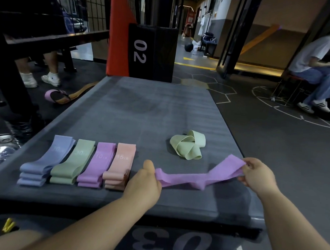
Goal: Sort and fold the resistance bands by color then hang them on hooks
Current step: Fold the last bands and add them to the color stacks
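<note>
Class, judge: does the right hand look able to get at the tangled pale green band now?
Probably yes: the pale green band lies on open mat near the right hand, nothing between them. That hand pinches the purple band, though, so would need freeing.

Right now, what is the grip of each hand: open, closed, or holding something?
Left hand: grip closed, holds one end of the loose purple band.
Right hand: grip closed, pinches the other end of it.
</note>
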Motion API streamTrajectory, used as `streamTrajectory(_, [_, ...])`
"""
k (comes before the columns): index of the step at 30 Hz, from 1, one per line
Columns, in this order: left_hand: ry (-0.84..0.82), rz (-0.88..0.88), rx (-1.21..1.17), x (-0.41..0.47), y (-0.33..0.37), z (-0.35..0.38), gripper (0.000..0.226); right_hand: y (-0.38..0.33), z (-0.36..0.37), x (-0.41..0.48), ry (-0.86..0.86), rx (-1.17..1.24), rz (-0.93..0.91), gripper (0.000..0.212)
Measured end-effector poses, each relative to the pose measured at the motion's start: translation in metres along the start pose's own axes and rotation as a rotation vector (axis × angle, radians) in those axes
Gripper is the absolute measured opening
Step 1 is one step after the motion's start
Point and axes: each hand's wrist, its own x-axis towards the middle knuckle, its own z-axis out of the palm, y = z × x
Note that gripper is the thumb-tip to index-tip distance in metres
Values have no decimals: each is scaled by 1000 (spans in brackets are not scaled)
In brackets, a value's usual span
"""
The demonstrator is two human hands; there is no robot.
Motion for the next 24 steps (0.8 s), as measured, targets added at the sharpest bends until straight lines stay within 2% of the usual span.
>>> streamTrajectory(2, [-33,16,62,-3,2,-1,14,2,-5,0,-120,-80,29,17])
streamTrajectory(5, [-92,23,122,-3,1,-2,19,4,-12,-1,-267,-219,66,35])
streamTrajectory(7, [-120,37,142,-2,-1,-2,24,4,-16,-3,-278,-267,74,42])
streamTrajectory(10, [-172,80,171,0,-6,0,54,5,-18,-4,-306,-320,74,52])
streamTrajectory(12, [-189,114,181,-1,-6,0,62,6,-18,-5,-289,-340,75,57])
streamTrajectory(17, [-188,177,161,1,-5,0,36,4,-17,-7,-262,-414,92,62])
streamTrajectory(21, [-159,151,129,3,-6,-2,18,3,-15,-9,-269,-391,119,55])
streamTrajectory(24, [-134,104,81,4,-5,-1,25,4,-12,-9,-274,-404,130,41])
